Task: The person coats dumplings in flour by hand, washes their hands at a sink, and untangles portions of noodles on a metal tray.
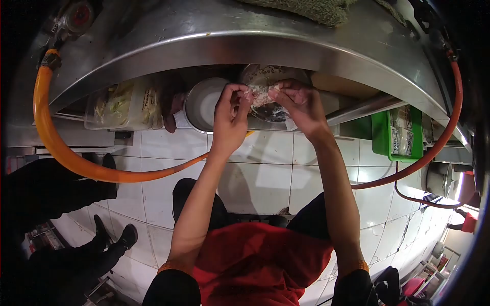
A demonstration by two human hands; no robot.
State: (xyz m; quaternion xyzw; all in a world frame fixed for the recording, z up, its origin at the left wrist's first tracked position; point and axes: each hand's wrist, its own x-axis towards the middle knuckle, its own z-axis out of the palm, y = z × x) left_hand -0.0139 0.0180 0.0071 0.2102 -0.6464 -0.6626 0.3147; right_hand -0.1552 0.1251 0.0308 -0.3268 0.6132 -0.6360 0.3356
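Pinches a pale, lumpy clump (261, 96) from 2 sides: the left hand (230, 120) nearly closed, thumb and fingertips drawn together on 1 end; the right hand (306, 109) likewise nearly closed on the other, fingers curled in. Spans the short gap between the fingertips with the clump, over the metal bowl (250, 76). Shows pale residue on the fingertips and inside the bowl; too blurred to tell flour from batter, or to name the food under the coating.

By appearance, handles and parts or shapes the clump by fingertip, in mid-action rather than at pick-up or release. Calls, in the next move, for a light, even pinch on both sides, with both hands kept above the metal bowl to catch any crumbs; too hard a pull likely to tear the clump.

Just beside the left hand, on its outer side, a white bowl (194, 113); farther out, a clear container (153, 104) with pale contents. Well out to the right of the right hand, a green crate (380, 133) with packets inside. Beyond both hands, the steel desk (229, 48), with a rough cloth (316, 11) on top.
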